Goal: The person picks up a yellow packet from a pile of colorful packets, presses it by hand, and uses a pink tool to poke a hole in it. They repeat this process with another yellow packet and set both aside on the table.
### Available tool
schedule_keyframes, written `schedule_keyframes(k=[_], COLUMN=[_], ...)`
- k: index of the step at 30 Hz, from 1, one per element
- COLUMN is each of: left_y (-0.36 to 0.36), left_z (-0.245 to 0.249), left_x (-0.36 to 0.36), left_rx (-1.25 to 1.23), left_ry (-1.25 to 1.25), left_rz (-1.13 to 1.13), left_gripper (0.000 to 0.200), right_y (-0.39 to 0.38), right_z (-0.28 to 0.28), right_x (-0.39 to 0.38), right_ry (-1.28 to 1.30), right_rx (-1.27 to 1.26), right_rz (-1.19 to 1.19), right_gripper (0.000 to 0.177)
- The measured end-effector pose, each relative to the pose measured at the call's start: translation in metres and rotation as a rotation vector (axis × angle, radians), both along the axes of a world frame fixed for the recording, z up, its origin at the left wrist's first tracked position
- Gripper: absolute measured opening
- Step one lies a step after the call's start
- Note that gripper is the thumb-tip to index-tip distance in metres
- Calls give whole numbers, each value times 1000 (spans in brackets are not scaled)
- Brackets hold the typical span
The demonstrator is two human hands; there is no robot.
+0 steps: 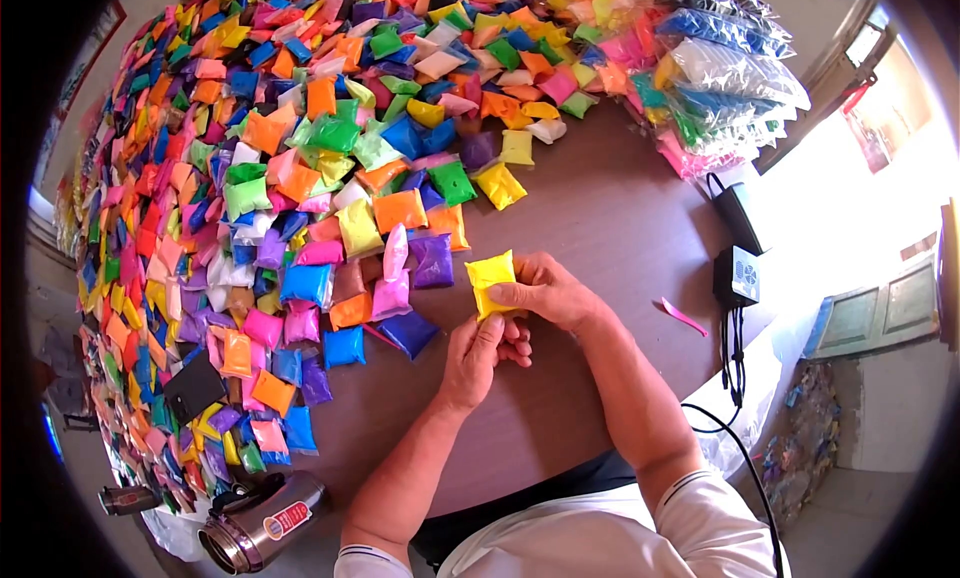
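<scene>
Above the near part of the table, a small pillow-shaped yellow packet (489,277) is held up between my hands. My right hand (549,291) grips its right side, thumb pressed flat on the front and fingers behind. At the packet's lower edge, my left hand (474,363) has its thumb against the bottom corner, with its fingers curled beneath. Just left of my hands lie a purple packet (432,262) and a dark blue packet (408,333). Another yellow packet (501,186) rests farther back, at the edge of the pile.
A huge pile of colourful packets (265,133) covers the table's left and back. Clear bags of packets (725,73) are stacked back right. A pink strip (684,318), a black power adapter (737,276) with cables, a black flat object (194,387) and a steel flask (262,523) are nearby.
</scene>
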State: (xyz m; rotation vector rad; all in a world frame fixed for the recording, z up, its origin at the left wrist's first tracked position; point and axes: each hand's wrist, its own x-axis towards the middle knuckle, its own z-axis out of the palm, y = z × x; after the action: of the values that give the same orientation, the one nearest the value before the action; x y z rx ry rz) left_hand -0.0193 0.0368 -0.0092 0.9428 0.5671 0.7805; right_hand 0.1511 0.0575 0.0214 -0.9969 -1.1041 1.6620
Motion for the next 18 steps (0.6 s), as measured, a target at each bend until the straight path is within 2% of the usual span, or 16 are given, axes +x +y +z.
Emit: schedule_keyframes(k=[8,11,16,18], left_y=[0,0,0,1], left_z=[2,4,4,4], left_x=[0,-1,-1,-2], left_rx=[37,-21,-15,-8], left_ry=[29,-32,-11,3], left_rz=[2,-4,-15,-15], left_gripper=[33,33,34,34], right_y=[-4,0,2,1], right_z=[4,-4,-10,-7], right_x=[-4,-3,-1,-1], right_ry=[-5,14,-112,-82], right_rx=[-22,10,64,38], right_rz=[-21,-112,-170,-168], right_gripper=[26,26,27,27])
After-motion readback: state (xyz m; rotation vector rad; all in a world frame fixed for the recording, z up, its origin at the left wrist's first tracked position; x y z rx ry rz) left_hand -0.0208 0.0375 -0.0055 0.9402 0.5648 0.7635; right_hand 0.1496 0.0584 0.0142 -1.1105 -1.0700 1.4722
